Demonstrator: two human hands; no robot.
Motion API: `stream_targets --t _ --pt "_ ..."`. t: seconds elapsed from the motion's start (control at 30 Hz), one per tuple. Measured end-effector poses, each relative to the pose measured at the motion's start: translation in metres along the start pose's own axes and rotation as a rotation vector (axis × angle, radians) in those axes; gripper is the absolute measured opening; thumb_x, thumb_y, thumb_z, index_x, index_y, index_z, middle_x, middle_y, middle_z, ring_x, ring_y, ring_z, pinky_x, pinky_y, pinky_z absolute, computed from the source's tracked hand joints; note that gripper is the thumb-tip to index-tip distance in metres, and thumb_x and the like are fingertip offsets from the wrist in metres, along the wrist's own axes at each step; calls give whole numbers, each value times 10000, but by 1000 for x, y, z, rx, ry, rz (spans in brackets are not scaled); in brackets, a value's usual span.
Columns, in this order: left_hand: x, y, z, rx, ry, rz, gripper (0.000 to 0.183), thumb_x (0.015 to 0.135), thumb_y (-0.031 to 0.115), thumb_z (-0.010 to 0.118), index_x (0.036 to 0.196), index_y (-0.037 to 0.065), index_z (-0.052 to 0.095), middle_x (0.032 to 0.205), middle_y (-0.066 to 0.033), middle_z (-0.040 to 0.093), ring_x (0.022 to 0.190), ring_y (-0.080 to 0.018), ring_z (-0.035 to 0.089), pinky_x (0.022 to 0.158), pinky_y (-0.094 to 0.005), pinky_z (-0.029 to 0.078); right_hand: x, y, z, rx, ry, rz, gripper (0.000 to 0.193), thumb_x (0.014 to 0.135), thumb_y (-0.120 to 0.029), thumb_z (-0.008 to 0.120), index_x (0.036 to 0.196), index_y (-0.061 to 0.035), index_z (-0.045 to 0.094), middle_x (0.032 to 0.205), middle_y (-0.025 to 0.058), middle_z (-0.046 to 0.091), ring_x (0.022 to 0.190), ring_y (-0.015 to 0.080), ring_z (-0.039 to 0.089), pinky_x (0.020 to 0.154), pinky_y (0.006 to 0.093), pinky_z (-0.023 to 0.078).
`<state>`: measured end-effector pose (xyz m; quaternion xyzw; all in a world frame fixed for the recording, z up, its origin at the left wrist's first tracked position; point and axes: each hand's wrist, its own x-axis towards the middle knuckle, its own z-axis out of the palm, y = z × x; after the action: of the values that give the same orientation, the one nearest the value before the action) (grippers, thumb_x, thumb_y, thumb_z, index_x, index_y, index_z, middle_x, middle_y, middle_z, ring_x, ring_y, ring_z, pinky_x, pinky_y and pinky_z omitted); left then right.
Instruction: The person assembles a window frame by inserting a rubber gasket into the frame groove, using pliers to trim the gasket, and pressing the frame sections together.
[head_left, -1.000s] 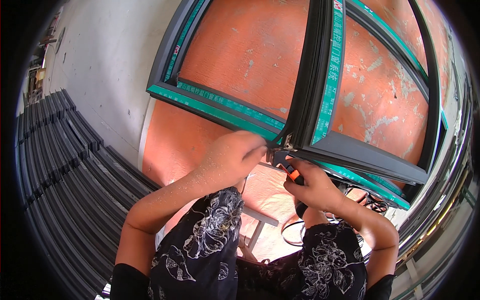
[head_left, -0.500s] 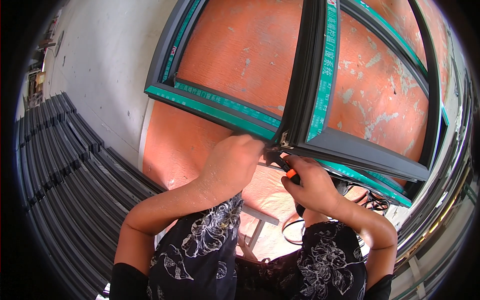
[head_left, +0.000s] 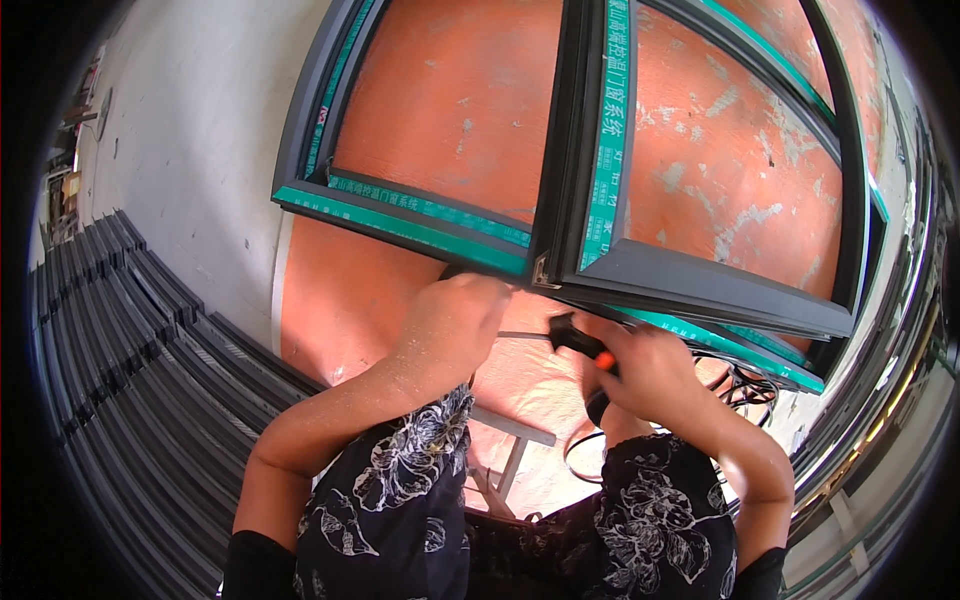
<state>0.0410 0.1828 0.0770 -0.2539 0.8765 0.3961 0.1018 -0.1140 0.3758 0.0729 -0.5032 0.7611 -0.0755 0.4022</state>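
While right hand (head_left: 650, 372) grips screwdriver (head_left: 572, 337), left hand (head_left: 455, 325) fisted below window frame (head_left: 560, 235); stacked dark profiles (head_left: 130, 340) left.

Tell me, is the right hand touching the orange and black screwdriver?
Touching. The head view shows the right hand wrapped around the screwdriver handle, its shaft pointing toward the left hand.

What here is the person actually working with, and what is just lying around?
In use:
left hand, at the frame joint
right hand, gripping the screwdriver
dark window frame with green tape

Lying about:
stacked dark profiles
black cable
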Motion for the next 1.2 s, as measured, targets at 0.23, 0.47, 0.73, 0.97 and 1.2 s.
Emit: stream_targets --t 0.23,0.47,0.73,0.97,1.2 --pt "6 -15 14 -964 -237 -332 167 929 113 507 1017 -24 545 855 -157 654 747 -208 663 691 -295 532 -127 104 -36 -316 79 610 216 731 -206 707 839 -45 611 793 164 629 784 360 602 682 437 476" --pt "11 -1 22 -1253 -289 -540 198 957 152 509 1080 15 438 951 -164 615 870 -254 647 813 -362 538 -137 208 -18 -508 407 432 442 695 -185 764 1062 -20 582 972 181 615 947 356 576 795 430 473" --pt "3 9 25 -1210 -191 -645 271 950 192 530 1129 15 430 987 -177 608 883 -271 652 808 -382 547 -81 62 8 410 126 32 263 789 -191 691 1012 -59 646 903 130 655 805 307 627 708 361 491" --pt "7 15 31 -1098 -141 -478 337 940 190 552 1189 -11 445 1001 -131 604 970 -228 615 798 -353 535 21 -21 69 894 182 -164 367 821 -217 700 1048 46 579 889 140 639 828 229 640 729 321 509" --pt "4 -8 28 -1064 -146 -502 299 971 222 505 1162 -8 516 1025 -59 603 969 -149 594 870 -306 491 35 -35 99 1733 -80 -44 218 874 -72 639 1026 29 519 896 48 589 799 121 587 730 264 495"
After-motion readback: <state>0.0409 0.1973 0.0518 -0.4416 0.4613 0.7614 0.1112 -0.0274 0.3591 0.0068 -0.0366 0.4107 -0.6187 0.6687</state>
